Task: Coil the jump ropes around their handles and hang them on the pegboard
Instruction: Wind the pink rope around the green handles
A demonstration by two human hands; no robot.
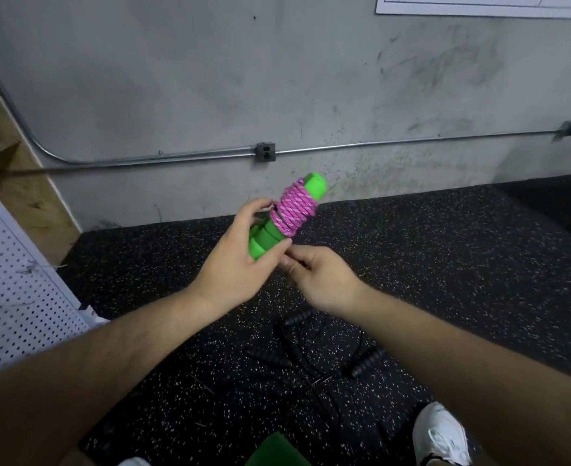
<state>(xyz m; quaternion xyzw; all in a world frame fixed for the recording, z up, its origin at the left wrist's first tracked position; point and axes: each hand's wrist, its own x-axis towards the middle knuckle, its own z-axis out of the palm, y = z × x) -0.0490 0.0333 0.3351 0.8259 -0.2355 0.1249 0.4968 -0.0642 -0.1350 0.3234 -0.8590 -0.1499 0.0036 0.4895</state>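
While green foam handles [264, 237] are gripped by the left hand [240, 260], the pink braided rope [294, 207] should be kept taut; right hand [315, 281] curled, grasp cannot be told.

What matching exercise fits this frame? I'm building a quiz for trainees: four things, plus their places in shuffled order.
Things: 1 pink rope; 2 black jump ropes; 3 pegboard; 4 outlet.
Places: A on the wall; B at the left edge; C wound round the green handles; D loose on the floor.
Pairs: 1-C; 2-D; 3-B; 4-A.
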